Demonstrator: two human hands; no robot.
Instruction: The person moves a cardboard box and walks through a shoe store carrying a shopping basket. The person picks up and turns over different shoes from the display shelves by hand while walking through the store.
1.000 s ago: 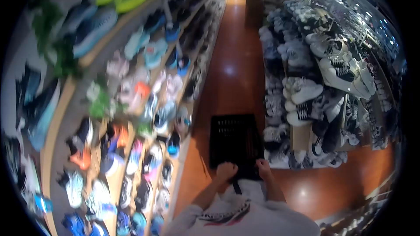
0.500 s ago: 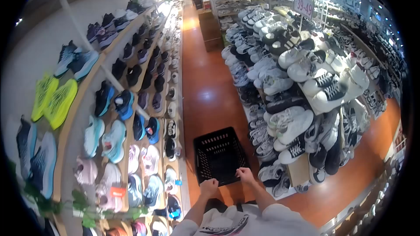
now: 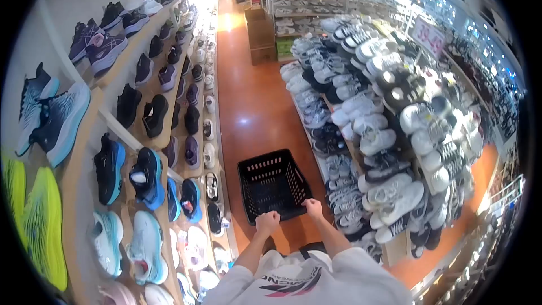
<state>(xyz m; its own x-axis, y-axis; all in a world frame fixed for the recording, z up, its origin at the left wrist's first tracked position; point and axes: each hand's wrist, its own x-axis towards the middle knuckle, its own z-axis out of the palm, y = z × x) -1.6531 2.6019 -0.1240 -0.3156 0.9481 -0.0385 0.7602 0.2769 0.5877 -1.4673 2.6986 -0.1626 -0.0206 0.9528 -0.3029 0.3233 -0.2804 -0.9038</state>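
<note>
A black plastic shopping basket [image 3: 270, 165] with slotted walls is in front of me, low over the orange-brown floor. Its dark inside faces up at me. My left hand [image 3: 267, 223] is closed at the basket's near left corner, its fingers curled at the edge. Closed too, my right hand [image 3: 313, 209] grips at the near right corner. Both forearms reach forward from my white printed sweatshirt [image 3: 305, 279].
Slanted shelves [image 3: 84, 192] of sports shoes line the left. A stepped stand of sneakers [image 3: 378, 141] borders the right, topped by a blurred size sign [image 3: 429, 36]. Farther along the aisle [image 3: 243, 96], a brown cardboard box [image 3: 259, 34] stands near the right side.
My view has moved forward along the aisle, so the shelves and shoe stand pass closer. The basket travels with my hands, which keep their hold.
</note>
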